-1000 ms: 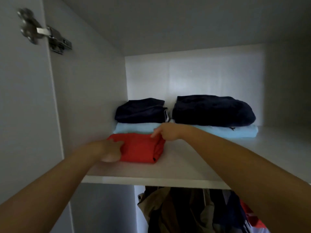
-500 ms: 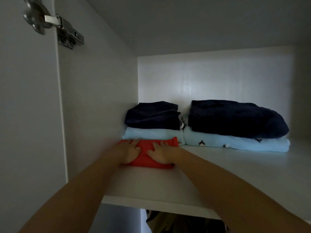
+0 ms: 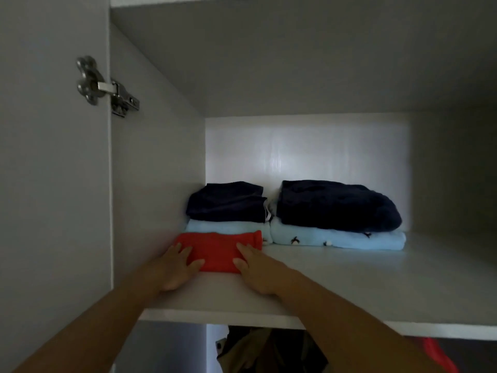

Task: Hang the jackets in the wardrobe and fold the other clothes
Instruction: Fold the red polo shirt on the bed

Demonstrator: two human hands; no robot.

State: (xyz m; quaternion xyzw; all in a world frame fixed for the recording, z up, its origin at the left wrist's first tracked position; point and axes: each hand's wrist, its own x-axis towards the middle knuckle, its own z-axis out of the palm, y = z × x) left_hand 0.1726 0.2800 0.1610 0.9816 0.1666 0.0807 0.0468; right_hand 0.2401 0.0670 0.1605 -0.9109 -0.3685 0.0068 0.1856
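Peeking below shelf point(image 3: 269, 316): hanging clothes point(image 3: 269, 351), cropped, dim.

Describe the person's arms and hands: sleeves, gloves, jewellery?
The left forearm and right forearm are bare to the frame edge, no sleeves. The left hand and right hand wear no gloves; no watch, bracelet or ring shows.

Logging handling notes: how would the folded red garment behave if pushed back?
Probably soft and floppy: the red garment is folded cloth, so it may bunch against the light blue garment behind. Lying flat on the shelf, it should not roll.
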